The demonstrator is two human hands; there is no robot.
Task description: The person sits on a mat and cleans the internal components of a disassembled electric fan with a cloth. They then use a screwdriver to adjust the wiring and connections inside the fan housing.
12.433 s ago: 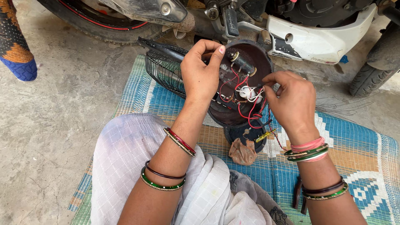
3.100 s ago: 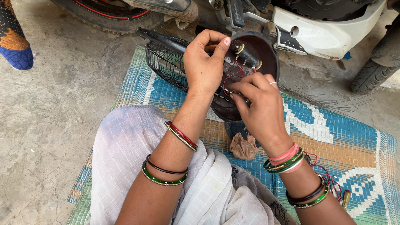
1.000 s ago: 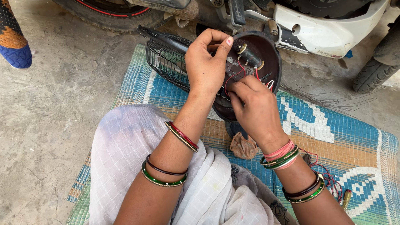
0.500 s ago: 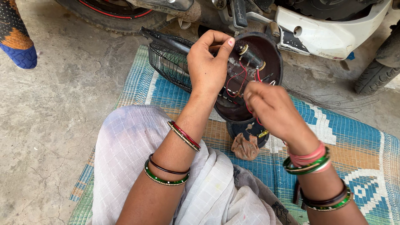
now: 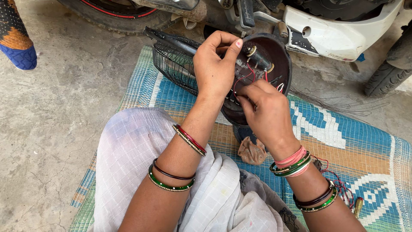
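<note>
Both hands work at the frame's upper centre: left hand grips the dark round housing propped on the mat, right hand pinches its red wires, still loose and untidy, I judge.

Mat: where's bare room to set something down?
Free: mat right of the right hand, up to the tyre; concrete floor left of the knee. Crowded: around the round housing, wire cage, rag, and red wires by the right wrist.
</note>
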